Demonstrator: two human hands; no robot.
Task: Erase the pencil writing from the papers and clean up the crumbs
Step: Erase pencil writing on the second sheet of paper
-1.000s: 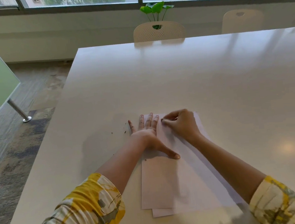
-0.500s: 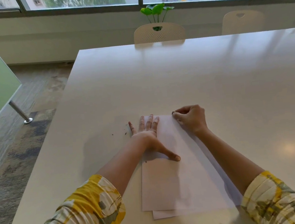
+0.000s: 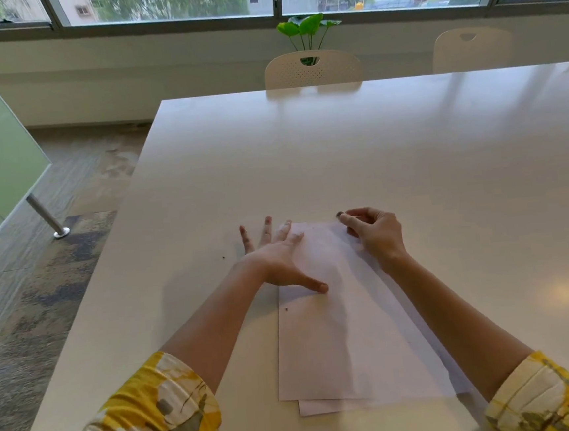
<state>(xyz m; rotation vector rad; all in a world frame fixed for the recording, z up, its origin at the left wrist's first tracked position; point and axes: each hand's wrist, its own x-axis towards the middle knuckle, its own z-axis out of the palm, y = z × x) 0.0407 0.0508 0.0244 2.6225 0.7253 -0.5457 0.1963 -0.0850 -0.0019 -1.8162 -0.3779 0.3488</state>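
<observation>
Papers [image 3: 356,339] lie stacked on the worktop [image 3: 407,142], at least two sheets, the lower one showing past the near and right edges of the top sheet. All places below are taken from this stack.

Left hand [image 3: 280,260] pressed flat on its far-left corner, fingers straight and spread, some reaching off the sheet onto the worktop, thumb splayed toward the middle of the page. It pins the paper and grips nothing.

Right hand [image 3: 374,230] at the far-right corner, fingers curled in a pinch round a small dark eraser [image 3: 339,214]; only its tip shows past the fingertips, at or just off the far edge. Cannot tell if the tip touches paper.

Crumbs [image 3: 223,257]: one dark speck on the worktop left of the stack, near the left hand's fingers, another on the top sheet just this side of the thumb.

Pencil marks too faint to make out, so progress is uncertain. Judged step: rubbing along the far edge of the top sheet.

Next move calls for firm hold-down by the left hand, light strokes so the corner does not crease, then sweeping the specks together
</observation>
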